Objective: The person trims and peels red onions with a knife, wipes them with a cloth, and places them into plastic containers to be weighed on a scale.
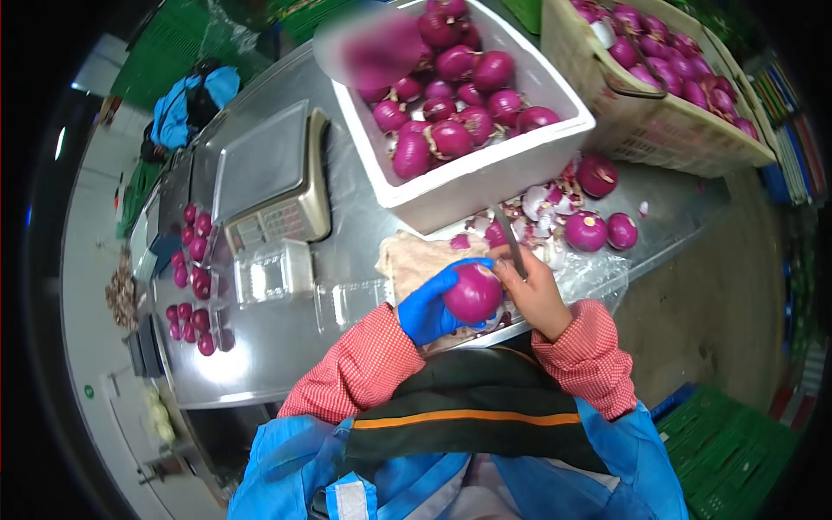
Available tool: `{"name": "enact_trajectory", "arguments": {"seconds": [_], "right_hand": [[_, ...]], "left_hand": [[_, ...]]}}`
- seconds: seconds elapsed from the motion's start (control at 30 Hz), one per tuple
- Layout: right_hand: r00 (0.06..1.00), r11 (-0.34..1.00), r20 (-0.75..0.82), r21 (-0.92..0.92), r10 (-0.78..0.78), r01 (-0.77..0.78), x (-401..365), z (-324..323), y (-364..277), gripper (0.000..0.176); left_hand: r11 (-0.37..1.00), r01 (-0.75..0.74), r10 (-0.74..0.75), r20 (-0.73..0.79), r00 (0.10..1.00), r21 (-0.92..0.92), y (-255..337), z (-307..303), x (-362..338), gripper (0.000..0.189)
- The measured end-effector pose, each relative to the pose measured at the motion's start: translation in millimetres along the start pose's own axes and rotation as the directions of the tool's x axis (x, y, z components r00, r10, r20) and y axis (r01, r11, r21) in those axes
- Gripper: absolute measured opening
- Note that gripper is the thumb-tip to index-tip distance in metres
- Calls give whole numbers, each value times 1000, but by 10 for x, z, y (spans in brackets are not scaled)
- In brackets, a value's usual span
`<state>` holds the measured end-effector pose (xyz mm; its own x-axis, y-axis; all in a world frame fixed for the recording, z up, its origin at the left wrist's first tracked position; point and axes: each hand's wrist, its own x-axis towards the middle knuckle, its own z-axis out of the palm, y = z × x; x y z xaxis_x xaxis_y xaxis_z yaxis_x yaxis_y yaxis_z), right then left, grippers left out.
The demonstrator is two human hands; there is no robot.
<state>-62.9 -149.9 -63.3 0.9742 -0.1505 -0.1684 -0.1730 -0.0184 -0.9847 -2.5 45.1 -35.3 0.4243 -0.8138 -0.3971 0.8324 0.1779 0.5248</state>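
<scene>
My left hand [424,305], in a blue glove, is closed around a red onion [474,295] above the near edge of the table. A knife [513,245] with a dark, narrow blade pointing away from me is gripped in my bare right hand [539,293], whose fingertips are at the onion's right side. Under and beyond the hands lies a beige cloth [407,260]. Onion skins and trimmings [542,204] are heaped just past the knife, and a few loose onions [586,230] sit to their right.
A white foam box [485,186] of red onions stands ahead, with a beige crate [663,130] of more onions at its right. Leftward are a scale [269,186], a clear plastic tray [273,270] and packed onions [195,282]. Green crates [737,451] are at lower right.
</scene>
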Motion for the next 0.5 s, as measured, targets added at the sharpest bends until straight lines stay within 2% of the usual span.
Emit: {"name": "enact_trajectory", "arguments": {"seconds": [0.1, 0.13, 0.23, 0.27, 0.37, 0.4, 0.5], "right_hand": [[960, 961, 107, -67, -260, 267, 33, 206, -83, 42], [973, 987, 189, -54, -136, 149, 62, 217, -145, 45], [966, 997, 247, -31, 71, -65, 155, 333, -179, 40], [951, 990, 275, -33, 143, -140, 188, 379, -215, 37], [906, 960, 359, 79, 223, -267, 194, 613, -198, 32], [909, 956, 337, 73, 243, -283, 200, 687, -231, 28], [901, 926, 341, 166, 270, -340, 198, 818, -263, 26]], "left_hand": [[959, -18, 10, -28, 1000, -282, -40, -237, -95, 73], [953, 53, -27, 92, 995, -297, -20, -332, -152, 77], [996, 50, -61, -143, 988, -76, 2, -445, -300, 74], [999, -48, 48, -184, 982, 5, -14, -460, -301, 70], [938, -136, 226, -263, 938, 320, 60, -513, -451, 65], [981, -100, 140, -249, 958, 168, 105, -532, -558, 59], [996, -55, 77, -336, 939, 74, 161, -659, -839, 59]]}}
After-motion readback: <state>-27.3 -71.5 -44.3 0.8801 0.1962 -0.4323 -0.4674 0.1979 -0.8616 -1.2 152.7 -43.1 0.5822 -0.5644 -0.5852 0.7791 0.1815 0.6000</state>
